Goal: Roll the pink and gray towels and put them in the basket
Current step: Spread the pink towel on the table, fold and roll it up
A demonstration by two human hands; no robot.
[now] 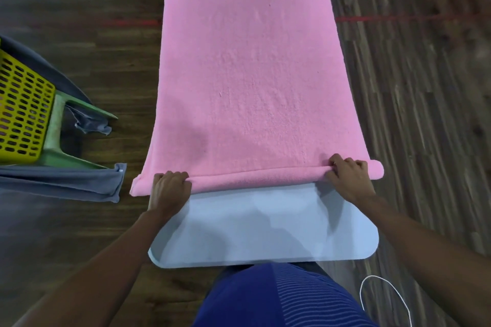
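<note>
We had the pink towel (247,74) spread lengthwise down a narrow pale table (260,233), its far end running out of view at the top and its near end already turned over into a thin roll that lay across the table's width. The roll overhung the table a little on both sides. It was soft, thick terry, light enough to move with fingertips but floppy, so we judged it would sag and go loose wherever it was not being pressed. Grip near the two ends of the roll looked right to us, with pressure kept even so the roll would not grow crooked or cone-shaped.

Our left hand (170,188) sat near the left end of the roll, fingers curled over its top and thumb tucked behind, closed on the fabric. Our right hand (348,175) held the right end the same way, knuckles up and fingertips dug into the crease where the roll met the flat cloth. Both forearms reached forward from the body, wrists low and roughly level with each other.

The gray towel (79,183) lay folded off to the left, beside the green stool (61,135) that carried the yellow basket (24,111); more gray cloth hung by the stool, and we could not tell whether it was the same towel. The basket stood well apart from the roll.
</note>
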